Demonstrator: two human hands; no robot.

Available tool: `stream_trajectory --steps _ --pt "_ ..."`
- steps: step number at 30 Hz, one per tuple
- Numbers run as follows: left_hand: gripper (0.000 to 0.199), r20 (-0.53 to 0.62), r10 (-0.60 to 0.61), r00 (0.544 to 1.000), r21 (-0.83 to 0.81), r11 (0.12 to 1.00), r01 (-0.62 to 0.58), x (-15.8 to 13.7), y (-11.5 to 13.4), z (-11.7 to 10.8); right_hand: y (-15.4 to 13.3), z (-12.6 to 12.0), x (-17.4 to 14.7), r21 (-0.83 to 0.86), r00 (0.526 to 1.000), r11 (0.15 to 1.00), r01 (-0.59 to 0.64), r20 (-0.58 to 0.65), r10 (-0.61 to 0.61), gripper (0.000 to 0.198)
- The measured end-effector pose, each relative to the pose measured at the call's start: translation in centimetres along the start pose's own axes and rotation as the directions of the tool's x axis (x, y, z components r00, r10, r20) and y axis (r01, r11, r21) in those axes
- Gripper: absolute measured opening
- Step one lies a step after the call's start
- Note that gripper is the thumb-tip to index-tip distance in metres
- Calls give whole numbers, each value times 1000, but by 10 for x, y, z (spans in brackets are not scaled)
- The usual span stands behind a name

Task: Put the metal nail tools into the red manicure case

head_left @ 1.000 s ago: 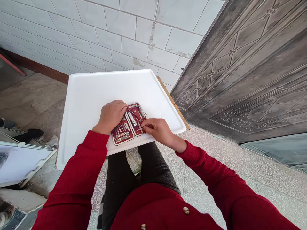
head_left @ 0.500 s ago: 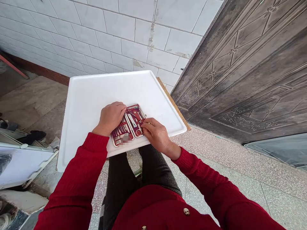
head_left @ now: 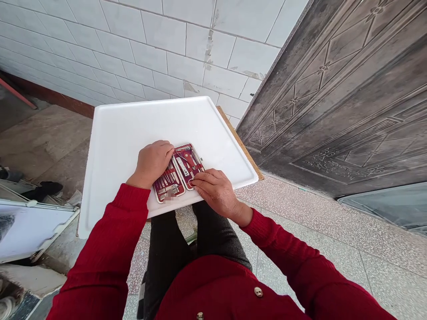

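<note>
An open manicure set (head_left: 180, 183) in a dark red case lies near the front edge of a white board (head_left: 126, 129). Its left half holds several slim metal tools (head_left: 167, 179); on the right half are a nail clipper (head_left: 182, 166) and a red-handled tool (head_left: 190, 160). My left hand (head_left: 151, 162) grips the case at its far left side, thumb near the fold, other fingers mostly hidden. My right hand (head_left: 216, 191) is closed at the case's lower right corner, fingertips pinching the ring of the small scissors (head_left: 191, 182), largely covered by the hand.
Beneath the white board, a wooden edge (head_left: 240, 142) sticks out at right. A tiled wall (head_left: 160, 31) stands behind, and a dark patterned metal door (head_left: 333, 98) at right. Stored items, including a white panel (head_left: 33, 226), stand on the floor at left.
My right hand has moved slightly down and toward me, from the case's right edge to the scissors' ring. My left hand stays on the case.
</note>
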State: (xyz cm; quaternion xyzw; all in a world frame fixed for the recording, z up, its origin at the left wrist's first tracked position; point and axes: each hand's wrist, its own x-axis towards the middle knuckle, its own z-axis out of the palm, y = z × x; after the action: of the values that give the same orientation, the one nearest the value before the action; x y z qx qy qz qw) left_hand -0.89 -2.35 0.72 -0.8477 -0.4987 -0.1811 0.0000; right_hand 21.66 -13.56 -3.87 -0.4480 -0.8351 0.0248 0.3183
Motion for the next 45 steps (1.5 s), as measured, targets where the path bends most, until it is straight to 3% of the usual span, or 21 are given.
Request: stream_trajectory --steps 14,31,38,45 --pt "33 15 -12 1000 2 1000 12 0 -1 0 0 8 -6 -15 997 1000 -9 -76 8 24" --pt "32 -12 -21 1000 6 1000 21 2 -1 2 -1 11 -6 -77 969 992 100 -218 -114 18" --pt "32 -9 -33 999 19 999 34 1 -2 1 0 3 0 172 986 985 7 -168 22 20" --pt "32 -25 -55 998 18 998 56 1 -6 3 22 -23 32 437 965 889 -137 -145 220 17"
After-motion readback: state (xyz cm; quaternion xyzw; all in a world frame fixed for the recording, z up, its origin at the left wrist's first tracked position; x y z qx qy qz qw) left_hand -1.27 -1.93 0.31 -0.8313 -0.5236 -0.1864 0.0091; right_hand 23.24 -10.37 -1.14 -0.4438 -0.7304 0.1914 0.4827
